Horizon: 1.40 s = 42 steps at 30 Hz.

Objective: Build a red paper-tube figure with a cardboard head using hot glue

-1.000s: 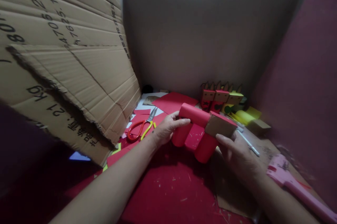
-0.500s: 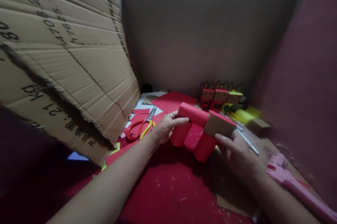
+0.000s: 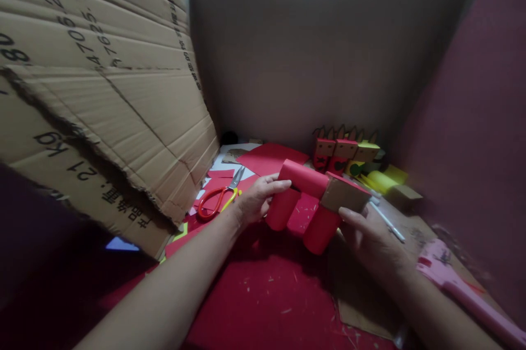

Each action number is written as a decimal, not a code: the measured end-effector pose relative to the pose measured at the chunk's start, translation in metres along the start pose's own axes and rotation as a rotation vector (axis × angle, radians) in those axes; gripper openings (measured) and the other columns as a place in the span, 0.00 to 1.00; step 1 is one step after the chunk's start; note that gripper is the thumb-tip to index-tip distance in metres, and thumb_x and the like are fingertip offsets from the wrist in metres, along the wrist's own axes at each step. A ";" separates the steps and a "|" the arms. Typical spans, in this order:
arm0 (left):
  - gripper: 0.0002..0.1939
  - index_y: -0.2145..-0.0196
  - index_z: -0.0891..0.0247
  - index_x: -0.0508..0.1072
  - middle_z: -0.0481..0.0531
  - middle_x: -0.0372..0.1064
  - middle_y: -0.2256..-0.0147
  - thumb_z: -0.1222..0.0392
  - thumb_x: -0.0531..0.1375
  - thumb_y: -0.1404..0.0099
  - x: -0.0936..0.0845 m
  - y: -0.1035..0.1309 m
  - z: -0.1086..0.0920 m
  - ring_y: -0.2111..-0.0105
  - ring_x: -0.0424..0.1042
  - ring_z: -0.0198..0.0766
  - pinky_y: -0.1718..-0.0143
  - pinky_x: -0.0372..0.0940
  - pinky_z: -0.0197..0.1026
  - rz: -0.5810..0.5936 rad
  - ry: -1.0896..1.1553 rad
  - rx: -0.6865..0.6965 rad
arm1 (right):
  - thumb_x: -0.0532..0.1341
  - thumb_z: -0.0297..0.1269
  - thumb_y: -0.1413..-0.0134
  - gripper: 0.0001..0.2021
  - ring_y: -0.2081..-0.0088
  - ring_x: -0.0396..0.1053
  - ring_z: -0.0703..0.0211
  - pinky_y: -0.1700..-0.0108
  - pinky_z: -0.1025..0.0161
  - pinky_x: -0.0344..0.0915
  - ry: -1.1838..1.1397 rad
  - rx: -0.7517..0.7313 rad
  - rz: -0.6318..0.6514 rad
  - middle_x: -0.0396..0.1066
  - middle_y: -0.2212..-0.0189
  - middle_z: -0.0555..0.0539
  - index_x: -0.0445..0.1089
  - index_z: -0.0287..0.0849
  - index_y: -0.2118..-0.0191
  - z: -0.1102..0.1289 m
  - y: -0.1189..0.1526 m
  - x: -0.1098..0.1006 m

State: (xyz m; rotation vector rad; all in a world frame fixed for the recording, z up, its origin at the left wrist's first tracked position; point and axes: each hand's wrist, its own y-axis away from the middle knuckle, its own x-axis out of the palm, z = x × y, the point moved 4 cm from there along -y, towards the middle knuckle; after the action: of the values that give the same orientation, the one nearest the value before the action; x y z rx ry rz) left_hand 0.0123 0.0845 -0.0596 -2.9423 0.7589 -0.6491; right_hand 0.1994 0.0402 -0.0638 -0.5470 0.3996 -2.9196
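Observation:
Between my hands is a red paper animal figure (image 3: 306, 179), made of rolled tubes with a cardboard-faced block (image 3: 343, 195) at its right end. Two red tubes point down from it like legs. My left hand (image 3: 259, 196) grips the left end, thumb along the upper tube. My right hand (image 3: 365, 229) holds the block from below right, thumb on its cardboard face; the other fingers are mostly hidden behind. Left of my left hand lie scissors (image 3: 213, 202) with red and yellow handles.
Red paper (image 3: 271, 158) lies behind. Several finished animal figures (image 3: 345, 147) stand at the back, with a yellow one (image 3: 384, 180) on its side. On the right are a white pen (image 3: 387, 221) and pink glue gun (image 3: 452, 279). Big cardboard (image 3: 135, 103) leans at left.
The figure has tilted very slightly in my hands, and my left thumb has shifted a little to the left on its tube. Everything else has stayed in place.

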 end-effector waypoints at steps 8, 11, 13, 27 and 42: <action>0.20 0.57 0.67 0.74 0.60 0.75 0.62 0.49 0.61 0.40 -0.002 -0.001 -0.005 0.62 0.74 0.45 0.59 0.65 0.44 0.129 0.022 0.036 | 0.65 0.35 0.53 0.27 0.49 0.69 0.47 0.49 0.53 0.66 -0.052 0.003 0.006 0.73 0.52 0.46 0.62 0.49 0.45 -0.001 -0.001 -0.005; 0.21 0.57 0.67 0.74 0.60 0.75 0.62 0.49 0.63 0.43 -0.001 0.001 -0.007 0.61 0.74 0.46 0.59 0.65 0.43 0.138 0.007 0.048 | 0.65 0.36 0.53 0.24 0.48 0.68 0.47 0.47 0.53 0.65 -0.053 -0.001 0.018 0.74 0.54 0.46 0.65 0.48 0.47 0.000 -0.001 -0.005; 0.21 0.57 0.68 0.74 0.61 0.75 0.62 0.52 0.65 0.45 -0.001 0.003 -0.007 0.63 0.74 0.46 0.61 0.66 0.43 0.138 -0.016 0.032 | 0.64 0.35 0.53 0.23 0.48 0.69 0.47 0.47 0.53 0.65 -0.072 0.012 0.011 0.75 0.55 0.46 0.65 0.48 0.48 0.000 -0.001 -0.005; 0.24 0.54 0.67 0.72 0.59 0.76 0.64 0.57 0.68 0.49 -0.001 0.002 -0.007 0.65 0.75 0.45 0.60 0.67 0.42 0.184 -0.024 0.062 | 0.67 0.33 0.54 0.28 0.49 0.69 0.47 0.46 0.50 0.64 -0.115 -0.038 -0.005 0.74 0.54 0.47 0.63 0.51 0.45 -0.001 -0.002 -0.006; 0.22 0.56 0.67 0.67 0.56 0.72 0.67 0.61 0.68 0.47 -0.003 0.002 0.003 0.71 0.74 0.41 0.68 0.68 0.43 0.083 -0.019 0.023 | 0.69 0.35 0.57 0.29 0.49 0.69 0.47 0.46 0.50 0.64 0.026 -0.073 -0.054 0.73 0.52 0.45 0.64 0.49 0.46 0.002 0.001 -0.002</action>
State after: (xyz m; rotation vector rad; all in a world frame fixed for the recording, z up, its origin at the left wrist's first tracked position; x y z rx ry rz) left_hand 0.0101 0.0838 -0.0636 -2.8738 0.8605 -0.6180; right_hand 0.2024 0.0389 -0.0630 -0.5379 0.5049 -2.9770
